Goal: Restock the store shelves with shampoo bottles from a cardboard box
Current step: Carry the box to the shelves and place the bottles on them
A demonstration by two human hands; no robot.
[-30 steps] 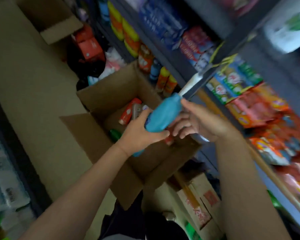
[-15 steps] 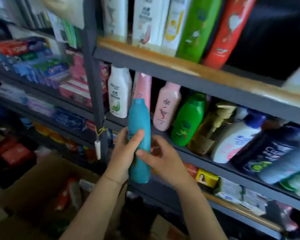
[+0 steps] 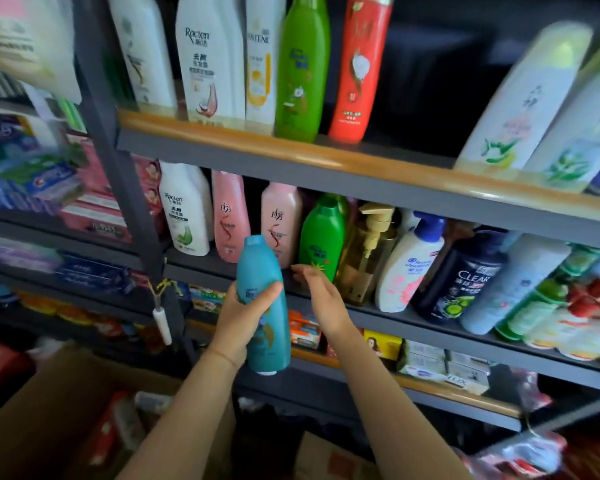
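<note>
Down at the bottom left sits the cardboard box (image 3: 45,420), flap open, red packs blurred inside. Above it, the left hand (image 3: 238,317) wraps the teal bottle (image 3: 264,306), thumb across the front, fingers curled round the back. The bottle stands upright in the air, cap end down, in front of the middle shelf's (image 3: 413,323) front edge and not on it. Just beside it, the right hand (image 3: 321,296) hangs loose, fingers relaxed and slightly bent, holding nothing, close to the bottle but apart from it.

Behind the hands, the middle shelf carries a row: a white bottle (image 3: 186,209) at its left end, two pink bottles (image 3: 231,216), a green bottle (image 3: 321,237), an amber pump bottle (image 3: 368,254), a white pump bottle (image 3: 407,265), then a dark Clear bottle (image 3: 465,278) toward the right. The teal bottle overlaps the second pink one from this view.

Higher up, the top shelf (image 3: 361,161) holds tall white bottles (image 3: 207,60), a green one (image 3: 303,67) and a red one (image 3: 359,67) near its left end, with a dark gap beside them.
</note>
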